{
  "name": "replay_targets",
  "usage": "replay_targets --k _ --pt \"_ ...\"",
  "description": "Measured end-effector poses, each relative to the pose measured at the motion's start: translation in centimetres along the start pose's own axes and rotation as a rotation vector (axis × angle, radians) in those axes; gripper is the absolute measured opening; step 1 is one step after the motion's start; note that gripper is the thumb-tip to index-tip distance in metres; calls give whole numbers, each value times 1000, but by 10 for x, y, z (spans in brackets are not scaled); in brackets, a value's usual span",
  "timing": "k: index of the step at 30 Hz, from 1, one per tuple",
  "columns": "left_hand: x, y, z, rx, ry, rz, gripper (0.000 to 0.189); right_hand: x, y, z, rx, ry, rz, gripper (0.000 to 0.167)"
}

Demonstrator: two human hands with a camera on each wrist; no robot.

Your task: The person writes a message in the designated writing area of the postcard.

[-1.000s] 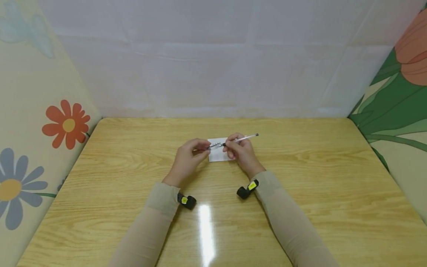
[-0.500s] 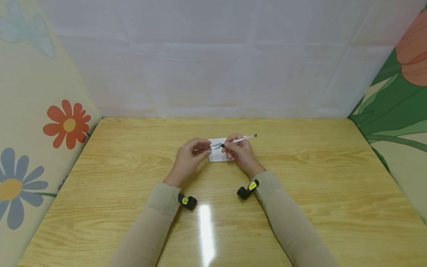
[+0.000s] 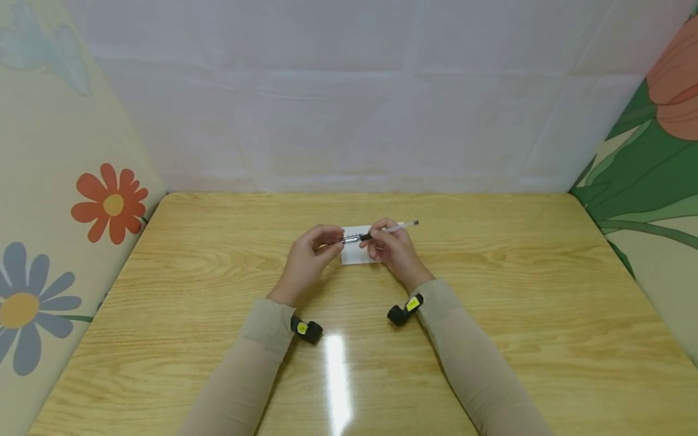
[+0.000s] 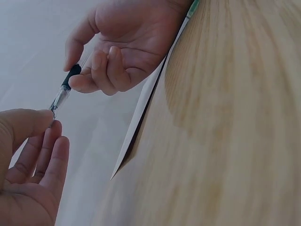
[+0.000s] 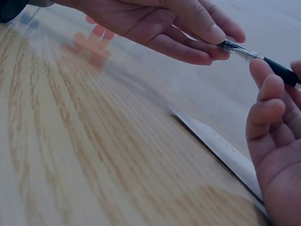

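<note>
A pen (image 3: 406,226) with a clear barrel and black grip is held in my right hand (image 3: 397,247), thumb and index finger pinching it by the grip. My left hand (image 3: 312,254) pinches a clear pen cap (image 4: 60,98) between thumb and fingertips. Pen and cap lie in one line, the pen's tip end inside the cap's mouth; how deep it sits I cannot tell. Both are held above a small white sheet of paper (image 3: 358,255), which bears a few small dark marks. The right hand hides part of the barrel and of the sheet.
The wood-grain table (image 3: 218,260) extends around both forearms, with a bright reflection near the front. A white cloth (image 3: 338,121) hangs behind it. Flower-patterned panels (image 3: 103,121) flank the sides. A black wrist camera (image 3: 308,330) sits on each wrist.
The pen and cap, earlier slightly out of line, now lie straight together. My right hand has shifted its fingers slightly on the pen; the left hand has hardly moved.
</note>
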State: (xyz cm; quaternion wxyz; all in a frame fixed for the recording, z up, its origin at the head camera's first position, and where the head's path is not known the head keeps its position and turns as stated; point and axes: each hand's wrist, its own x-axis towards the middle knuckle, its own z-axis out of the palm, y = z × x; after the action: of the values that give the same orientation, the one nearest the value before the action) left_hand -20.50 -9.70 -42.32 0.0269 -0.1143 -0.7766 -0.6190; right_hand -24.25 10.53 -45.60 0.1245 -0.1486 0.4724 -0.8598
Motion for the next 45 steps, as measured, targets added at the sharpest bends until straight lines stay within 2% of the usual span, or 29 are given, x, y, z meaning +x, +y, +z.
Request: replay_targets --k 7,17,31,39,45 --pt "1 -2 -2 40 -12 -13 29 0 1 0 -1 -19 -2 19" --pt "3 -9 -5 114 2 -74 24 0 1 0 1 -72 -14 24" --pt "1 -7 -2 6 29 -71 18 1 0 2 -1 -32 -38 27" --pt "0 -7 -1 -27 36 -69 17 1 2 0 25 -43 -37 31" --pt "-1 -6 -1 -41 38 -92 18 0 2 -1 27 -71 -38 33"
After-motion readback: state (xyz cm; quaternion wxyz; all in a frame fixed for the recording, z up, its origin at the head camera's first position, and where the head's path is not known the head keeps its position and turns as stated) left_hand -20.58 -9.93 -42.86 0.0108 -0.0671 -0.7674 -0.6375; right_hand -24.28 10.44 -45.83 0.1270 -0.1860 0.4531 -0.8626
